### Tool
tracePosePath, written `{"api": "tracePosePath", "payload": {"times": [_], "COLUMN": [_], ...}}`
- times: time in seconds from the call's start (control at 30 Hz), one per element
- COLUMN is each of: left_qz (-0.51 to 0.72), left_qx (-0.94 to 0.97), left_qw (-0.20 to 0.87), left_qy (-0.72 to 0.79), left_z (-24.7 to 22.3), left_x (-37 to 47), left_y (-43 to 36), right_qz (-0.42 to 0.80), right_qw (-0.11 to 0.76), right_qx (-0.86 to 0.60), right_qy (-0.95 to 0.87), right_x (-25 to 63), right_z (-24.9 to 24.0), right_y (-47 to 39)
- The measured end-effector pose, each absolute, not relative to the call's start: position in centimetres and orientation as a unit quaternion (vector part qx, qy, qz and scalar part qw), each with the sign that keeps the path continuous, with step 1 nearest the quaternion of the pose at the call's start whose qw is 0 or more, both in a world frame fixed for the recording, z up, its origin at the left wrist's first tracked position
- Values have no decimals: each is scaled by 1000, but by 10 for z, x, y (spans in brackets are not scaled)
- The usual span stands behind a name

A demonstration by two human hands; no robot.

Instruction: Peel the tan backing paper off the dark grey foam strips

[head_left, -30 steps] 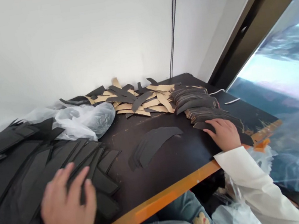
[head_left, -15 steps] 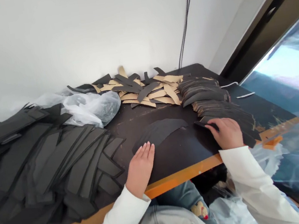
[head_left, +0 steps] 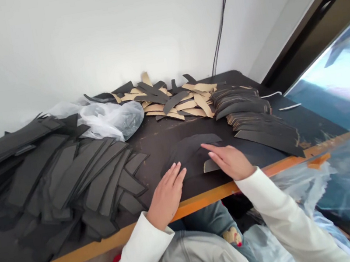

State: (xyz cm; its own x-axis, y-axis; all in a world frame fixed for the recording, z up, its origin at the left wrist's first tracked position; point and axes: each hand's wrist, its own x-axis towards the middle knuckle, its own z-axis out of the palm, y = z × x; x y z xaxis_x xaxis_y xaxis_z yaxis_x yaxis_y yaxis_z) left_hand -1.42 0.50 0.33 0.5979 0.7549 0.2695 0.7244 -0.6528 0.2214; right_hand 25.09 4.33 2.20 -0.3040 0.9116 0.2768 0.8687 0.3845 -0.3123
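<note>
Several curved black strips (head_left: 193, 142) lie overlapped on the dark table in front of me. My left hand (head_left: 168, 195) rests flat at their left end, fingers stretched out and close together. To the right, my right hand (head_left: 231, 162) reaches over the strips, index finger and thumb extended and apart. Its index fingertip is at the strips' right part. Under its thumb lies a strip with a tan edge (head_left: 210, 166); the other fingers are hidden beneath the hand. Right of that hand is a row of stacked black strips (head_left: 264, 130), with one strip slanting along its near side.
Many loose black pieces (head_left: 69, 178) cover the table's left side. Behind them lies a clear plastic bag (head_left: 110, 119). Tan and black strips (head_left: 176, 99) are heaped by the wall. The table's orange-brown edge (head_left: 205, 197) runs before me; dark cables (head_left: 221, 17) hang behind.
My right hand has moved left from the near end of the stacked row to the overlapped strips. A tan-edged strip now shows under it. My left hand has stayed nearly in place.
</note>
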Motion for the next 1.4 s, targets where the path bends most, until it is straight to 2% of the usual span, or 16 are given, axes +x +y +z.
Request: {"api": "tracePosePath", "payload": {"times": [0.13, 0.3, 0.43, 0.6, 0.7, 0.8, 0.87, 1.0, 1.2, 1.4], "left_qz": [157, 150, 245, 337, 351, 375, 387, 404, 425, 438], "left_qx": [883, 857, 819, 657, 566, 528, 526, 533, 547, 596], "left_qw": [53, 74, 170, 442, 548, 586, 595, 604, 593, 436], "left_qy": [439, 488, 490, 510, 506, 487, 469, 433, 411, 514], "left_z": [6, 15, 37, 57, 53, 47, 47, 52, 47, 38], "left_x": [-20, -37, -30, -13, -12, -14, -15, -13, -12, -28], "left_y": [10, 18, 2, -22, -24, -23, -24, -29, -32, -30], "right_qz": [55, 97, 129, 137, 58, -67, -68, 88, 320, 581], "right_qw": [133, 130, 209, 324, 345, 387, 412, 414, 455, 575], "right_qx": [-493, -455, -479, -507, -521, -531, -506, -470, -469, -415], "right_qy": [-858, -875, -843, -787, -778, -751, -755, -774, -686, -399], "right_x": [231, 222, 209, 193, 182, 169, 158, 141, 139, 155], "right_z": [9, 7, 20, 44, 50, 53, 54, 56, 52, 45], "right_y": [46, 33, 17, 2, -3, -13, -23, -36, -31, -23]}}
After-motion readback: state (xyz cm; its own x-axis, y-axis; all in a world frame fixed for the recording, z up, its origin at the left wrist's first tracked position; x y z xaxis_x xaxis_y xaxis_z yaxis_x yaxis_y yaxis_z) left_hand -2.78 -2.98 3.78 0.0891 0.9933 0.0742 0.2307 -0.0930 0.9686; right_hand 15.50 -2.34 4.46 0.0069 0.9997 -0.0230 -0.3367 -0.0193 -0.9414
